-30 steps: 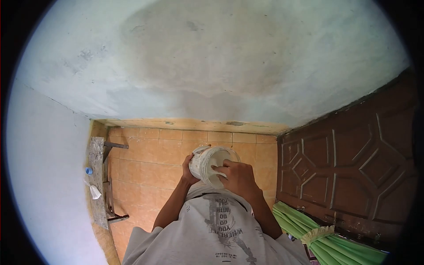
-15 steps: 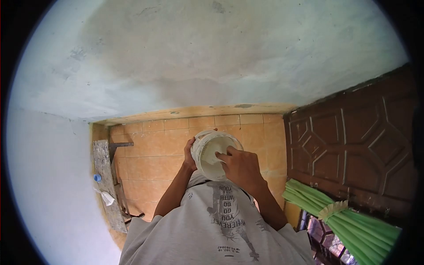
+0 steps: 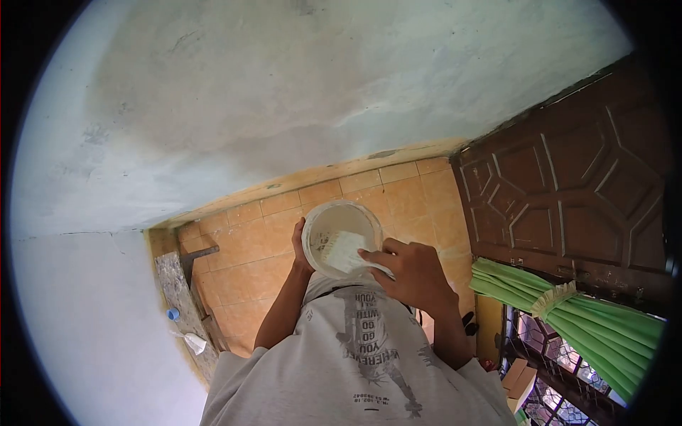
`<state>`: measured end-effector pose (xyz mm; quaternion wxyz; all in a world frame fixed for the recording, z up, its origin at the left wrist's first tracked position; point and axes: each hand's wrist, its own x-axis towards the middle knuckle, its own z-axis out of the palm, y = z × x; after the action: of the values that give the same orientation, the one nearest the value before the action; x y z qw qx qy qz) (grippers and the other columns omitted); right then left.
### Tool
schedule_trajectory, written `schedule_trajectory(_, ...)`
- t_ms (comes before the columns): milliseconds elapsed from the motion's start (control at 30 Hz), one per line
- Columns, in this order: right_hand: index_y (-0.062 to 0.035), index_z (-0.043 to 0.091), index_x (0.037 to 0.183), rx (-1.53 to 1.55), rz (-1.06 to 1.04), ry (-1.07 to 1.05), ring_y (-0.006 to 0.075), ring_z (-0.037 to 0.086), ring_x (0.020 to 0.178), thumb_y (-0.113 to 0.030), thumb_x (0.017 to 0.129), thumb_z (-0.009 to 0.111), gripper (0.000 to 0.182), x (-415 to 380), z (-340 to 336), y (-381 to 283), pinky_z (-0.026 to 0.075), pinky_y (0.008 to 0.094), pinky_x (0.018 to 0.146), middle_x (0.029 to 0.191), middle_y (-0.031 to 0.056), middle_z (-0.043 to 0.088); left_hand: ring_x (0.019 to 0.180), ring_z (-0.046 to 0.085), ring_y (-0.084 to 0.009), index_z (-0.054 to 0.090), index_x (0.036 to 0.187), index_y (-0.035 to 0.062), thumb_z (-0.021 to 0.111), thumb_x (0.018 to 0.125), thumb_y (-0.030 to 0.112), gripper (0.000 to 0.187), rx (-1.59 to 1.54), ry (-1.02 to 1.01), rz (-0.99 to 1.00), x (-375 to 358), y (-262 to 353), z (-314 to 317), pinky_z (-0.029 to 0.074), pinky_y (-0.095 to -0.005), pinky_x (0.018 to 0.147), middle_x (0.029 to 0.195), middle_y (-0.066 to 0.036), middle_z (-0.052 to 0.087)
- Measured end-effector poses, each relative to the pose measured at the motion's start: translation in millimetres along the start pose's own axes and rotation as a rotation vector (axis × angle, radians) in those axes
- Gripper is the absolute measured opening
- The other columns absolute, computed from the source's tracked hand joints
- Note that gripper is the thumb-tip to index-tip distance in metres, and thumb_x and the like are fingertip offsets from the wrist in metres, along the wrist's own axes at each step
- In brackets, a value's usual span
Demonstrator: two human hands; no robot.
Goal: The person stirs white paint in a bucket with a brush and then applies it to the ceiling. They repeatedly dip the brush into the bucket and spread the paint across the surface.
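Observation:
A white plastic bucket (image 3: 344,215) is held in front of my shirt, its mouth tilted up toward me. My left hand (image 3: 301,247) wraps round the bucket's left side; some of its fingers are hidden behind the wall. Inside the bucket lies the broad, white-coated head of a paintbrush (image 3: 346,250), its bristles toward the lower left wall. My right hand (image 3: 418,273) is closed round the brush's handle at the right side of the rim, with the index finger stretched along it. Whitish paint marks the bucket's inner wall.
Ahead stands a pale wall (image 3: 284,92) with a darker, damp-looking patch. A paint-spattered wooden bench (image 3: 174,273) at the left bears a blue cap-like object (image 3: 172,314) and a white item (image 3: 195,343). To the right are a brown panelled door (image 3: 568,170) and a tied green curtain (image 3: 604,312).
My view has turned, tilting the room. The brush head now shows broadside inside the bucket, where my hand mostly covered it before. My right hand has shifted slightly right and down.

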<state>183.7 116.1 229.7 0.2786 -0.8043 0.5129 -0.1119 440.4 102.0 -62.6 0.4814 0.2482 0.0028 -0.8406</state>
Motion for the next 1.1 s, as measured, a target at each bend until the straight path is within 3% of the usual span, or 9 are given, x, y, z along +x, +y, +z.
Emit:
schedule_trajectory(133, -0.0219, 0.078, 0.124, 0.157, -0.01, 0.154, 0.0225, 0.065, 0.067, -0.014, 0.084, 0.081, 0.041, -6.0, -12.9, 22.1, 0.053, 0.0355, 0.062, 0.08, 0.0048, 0.065, 0.122, 0.066, -0.0363, 0.058, 0.146, 0.0066, 0.042, 0.102, 0.065, 0.075, -0.053, -0.035, 0.033, 16.1, 4.0, 9.5, 0.056, -0.0503, 0.103, 0.138, -0.018, 0.067)
schedule_trajectory(333, -0.0203, 0.069, 0.139, 0.35, -0.063, 0.244, 0.0253, 0.064, 0.071, -0.017, 0.093, 0.074, 0.046, 9.7, -48.5, 52.7, 0.054, 0.0391, 0.068, 0.085, 0.0094, 0.063, 0.132, 0.06, -0.0366, 0.051, 0.153, 0.0099, 0.041, 0.101, 0.067, 0.078, 0.023, 0.067, 0.181, 21.3, 17.3, 61.2, 0.051, -0.0553, 0.109, 0.148, -0.016, 0.06)
schedule_trajectory(433, -0.0185, 0.064, 0.145, 0.393, -0.138, 0.421, 0.0281, 0.062, 0.072, -0.017, 0.097, 0.07, 0.048, 36.6, -46.8, 79.2, 0.053, 0.0408, 0.069, 0.086, 0.0123, 0.062, 0.136, 0.056, -0.0368, 0.048, 0.156, 0.0136, 0.041, 0.1, 0.069, 0.079, -0.046, -0.055, 0.158, 28.3, 21.9, 49.9, 0.049, -0.058, 0.111, 0.152, -0.014, 0.056)
schedule_trajectory(533, -0.0166, 0.059, 0.149, 0.29, -0.151, 0.581, 0.0302, 0.061, 0.072, -0.014, 0.098, 0.067, 0.052, 78.4, -12.3, 127.9, 0.053, 0.0423, 0.07, 0.085, 0.014, 0.059, 0.138, 0.054, -0.0371, 0.046, 0.157, 0.0163, 0.043, 0.099, 0.071, 0.08, -0.023, -0.013, 0.239, 35.2, 15.4, 55.4, 0.048, -0.0595, 0.111, 0.154, -0.013, 0.054)
schedule_trajectory(633, -0.0168, 0.057, 0.152, 0.178, 0.003, 0.619, 0.0306, 0.061, 0.071, -0.012, 0.1, 0.065, 0.052, 115.6, 9.9, 158.7, 0.053, 0.0433, 0.068, 0.085, 0.0135, 0.056, 0.14, 0.052, -0.0369, 0.045, 0.157, 0.0175, 0.043, 0.099, 0.071, 0.079, -0.026, 0.017, 0.258, 37.3, 8.0, 62.6, 0.047, -0.0604, 0.112, 0.155, -0.012, 0.052)
schedule_trajectory(833, -0.0184, 0.058, 0.152, 0.072, 0.093, 0.795, 0.0257, 0.058, 0.068, -0.009, 0.101, 0.064, 0.052, 161.0, -34.6, 131.7, 0.051, 0.0397, 0.062, 0.085, 0.0103, 0.052, 0.14, 0.052, -0.0364, 0.046, 0.157, 0.0173, 0.043, 0.099, 0.07, 0.078, -0.032, 0.01, 0.274, 39.7, 4.7, 64.1, 0.047, -0.0603, 0.112, 0.156, -0.011, 0.052)
schedule_trajectory(933, -0.0204, 0.055, 0.154, 0.023, 0.033, 0.965, 0.0248, 0.06, 0.057, -0.008, 0.099, 0.065, 0.057, 187.6, -51.1, 123.0, 0.053, 0.0385, 0.05, 0.087, 0.0089, 0.054, 0.139, 0.053, -0.0362, 0.046, 0.156, 0.0174, 0.043, 0.099, 0.069, 0.077, -0.026, 0.028, 0.277, 37.9, 7.3, 77.1, 0.048, -0.0597, 0.111, 0.155, -0.011, 0.053)
schedule_trajectory(1100, -0.0189, 0.06, 0.149, 0.049, 0.141, 0.88, 0.0291, 0.062, 0.069, -0.007, 0.097, 0.066, 0.054, 220.0, -4.8, 150.3, 0.054, 0.0414, 0.063, 0.084, 0.0113, 0.056, 0.138, 0.054, -0.0359, 0.048, 0.155, 0.0173, 0.042, 0.1, 0.068, 0.076, -0.019, 0.018, 0.271, 34.9, 11.9, 60.9, 0.048, -0.0598, 0.111, 0.153, -0.01, 0.055)
